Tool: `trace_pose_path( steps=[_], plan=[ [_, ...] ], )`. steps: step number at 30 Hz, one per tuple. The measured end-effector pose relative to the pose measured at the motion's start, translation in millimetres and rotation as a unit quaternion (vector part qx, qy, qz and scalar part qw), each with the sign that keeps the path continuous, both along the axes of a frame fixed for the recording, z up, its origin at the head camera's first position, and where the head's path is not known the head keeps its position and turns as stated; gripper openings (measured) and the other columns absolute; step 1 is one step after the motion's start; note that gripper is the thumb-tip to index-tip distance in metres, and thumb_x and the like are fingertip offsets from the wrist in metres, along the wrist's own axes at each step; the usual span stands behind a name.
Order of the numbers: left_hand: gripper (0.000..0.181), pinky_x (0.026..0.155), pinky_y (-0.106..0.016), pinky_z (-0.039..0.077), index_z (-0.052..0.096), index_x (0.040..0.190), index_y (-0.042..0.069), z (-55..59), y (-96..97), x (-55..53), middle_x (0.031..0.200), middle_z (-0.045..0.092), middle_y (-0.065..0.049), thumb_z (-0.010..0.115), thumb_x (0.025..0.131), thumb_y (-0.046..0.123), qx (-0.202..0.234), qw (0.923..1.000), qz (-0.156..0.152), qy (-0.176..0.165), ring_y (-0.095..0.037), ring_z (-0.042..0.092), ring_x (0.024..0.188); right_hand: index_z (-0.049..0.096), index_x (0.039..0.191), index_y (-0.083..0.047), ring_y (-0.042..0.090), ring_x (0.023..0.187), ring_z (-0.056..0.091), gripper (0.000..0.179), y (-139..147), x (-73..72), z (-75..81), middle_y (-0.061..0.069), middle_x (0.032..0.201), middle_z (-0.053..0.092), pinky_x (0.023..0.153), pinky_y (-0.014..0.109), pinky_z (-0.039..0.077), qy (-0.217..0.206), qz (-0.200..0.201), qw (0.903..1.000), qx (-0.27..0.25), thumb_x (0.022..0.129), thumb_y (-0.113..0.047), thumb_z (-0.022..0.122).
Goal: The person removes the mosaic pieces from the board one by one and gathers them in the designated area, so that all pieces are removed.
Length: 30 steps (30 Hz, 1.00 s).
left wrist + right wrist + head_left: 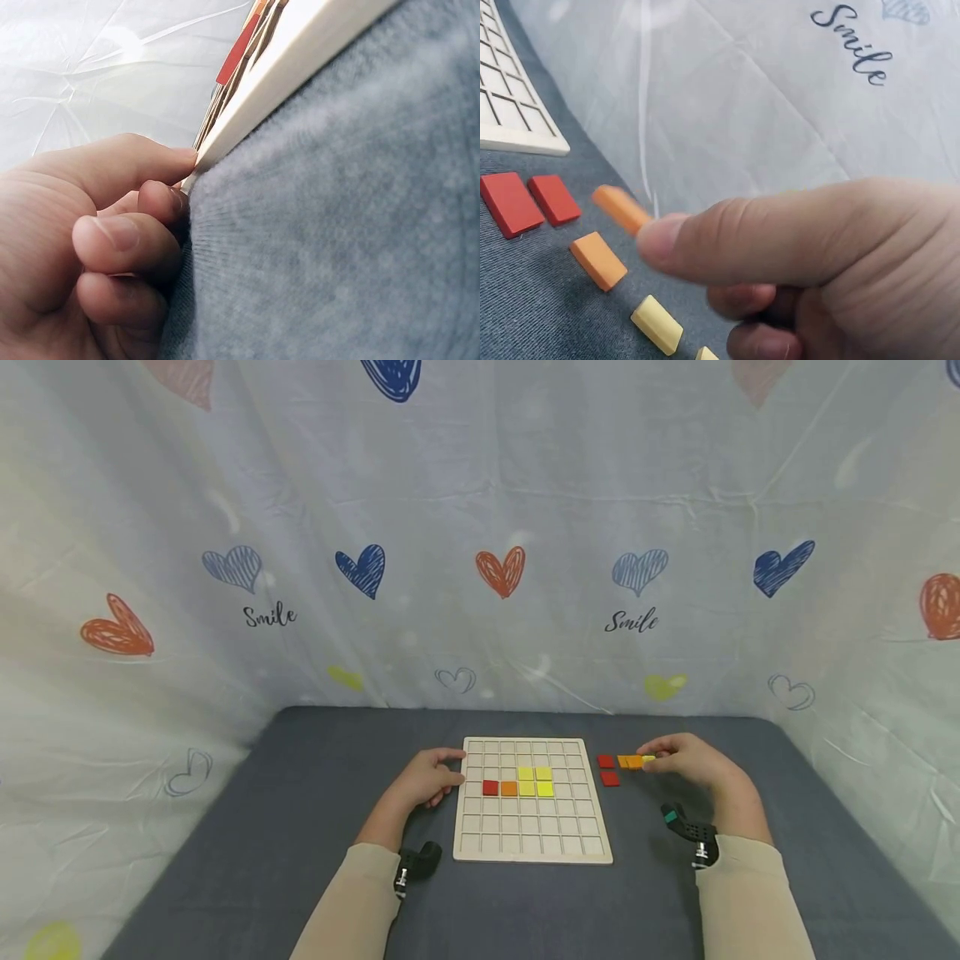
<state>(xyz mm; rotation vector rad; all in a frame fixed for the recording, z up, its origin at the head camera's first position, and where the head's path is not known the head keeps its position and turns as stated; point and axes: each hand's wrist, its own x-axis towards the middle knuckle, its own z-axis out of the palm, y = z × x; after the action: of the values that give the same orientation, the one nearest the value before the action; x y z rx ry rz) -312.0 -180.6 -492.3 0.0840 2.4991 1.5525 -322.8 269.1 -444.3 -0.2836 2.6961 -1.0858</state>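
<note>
A pale gridded board (480, 843) lies flat on the dark cloth. My left hand (423, 777) touches its left edge with the thumb and index finger; the other fingers curl in beside the edge. Beyond the board's right side, my right hand (693, 762) pinches an orange tile (619, 204) between thumb and fingers, raised a little off the cloth. Under it lie another orange tile (598, 260) and a yellow tile (658, 324). Set in the board are a red tile (490, 787), an orange tile (508, 788) and several yellow tiles (527, 788).
Two red tiles (610, 779) lie on the cloth between the board and my right hand. A second yellow tile (706, 354) shows partly at the bottom of the right wrist view. Behind the table (337, 727) hangs a white curtain (435, 635) printed with hearts.
</note>
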Motion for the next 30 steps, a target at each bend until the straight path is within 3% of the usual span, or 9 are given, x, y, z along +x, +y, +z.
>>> trace_pose_path(
  steps=[3,9,17,24,30],
  plan=[
    [0.05,0.039,-0.028,0.035,0.062,0.142,0.009,-0.4,-0.2,-0.5,0.057,0.054,-0.003,0.073,0.093,0.01,-0.001,1.0,-0.003,0.002,-0.012,0.04,0.036,0.073,0.119,0.0,0.04,0.116,0.055,0.033,2.0,0.9,-3.4,0.02,0.125,0.065,0.098,0.064,0.041,-0.012,0.012,0.9998,0.014,0.092,-0.018,0.075],
    [0.051,0.039,-0.027,0.035,0.061,0.143,0.008,-0.4,-0.4,-0.3,0.057,0.054,-0.003,0.073,0.093,0.009,0.003,1.0,-0.008,0.002,-0.011,0.04,0.036,0.073,0.115,0.0,0.037,0.112,0.055,0.032,-1.4,-2.3,-9.0,0.019,0.122,0.066,0.099,0.063,0.039,-0.026,0.026,0.9989,0.027,0.088,-0.017,0.078],
    [0.051,0.039,-0.028,0.035,0.06,0.143,0.008,0.2,0.0,0.5,0.057,0.054,-0.003,0.073,0.093,0.009,0.002,1.0,-0.009,0.001,-0.012,0.04,0.036,0.073,0.113,0.001,0.031,0.103,0.055,0.03,-5.5,-5.3,-12.0,0.016,0.116,0.067,0.092,0.052,0.042,-0.026,0.026,0.9985,0.04,0.087,-0.013,0.078],
    [0.051,0.039,-0.028,0.035,0.06,0.143,0.008,0.4,-0.3,0.8,0.057,0.054,-0.003,0.073,0.094,0.009,0.0,1.0,-0.009,0.003,-0.012,0.04,0.036,0.073,0.115,0.0,0.035,0.109,0.054,0.033,-4.1,-1.6,-5.3,0.017,0.119,0.066,0.095,0.059,0.042,-0.019,0.011,0.999,0.038,0.086,-0.015,0.079],
    [0.051,0.039,-0.029,0.035,0.061,0.143,0.01,-0.3,0.2,0.0,0.057,0.054,-0.004,0.074,0.093,0.01,0.0,1.0,-0.002,-0.005,-0.013,0.04,0.036,0.07,0.12,0.005,0.039,0.112,0.059,0.035,-7.5,3.0,5.9,0.02,0.119,0.068,0.096,0.063,0.044,0.004,0.001,0.9995,0.031,0.091,-0.015,0.075]
  ],
)
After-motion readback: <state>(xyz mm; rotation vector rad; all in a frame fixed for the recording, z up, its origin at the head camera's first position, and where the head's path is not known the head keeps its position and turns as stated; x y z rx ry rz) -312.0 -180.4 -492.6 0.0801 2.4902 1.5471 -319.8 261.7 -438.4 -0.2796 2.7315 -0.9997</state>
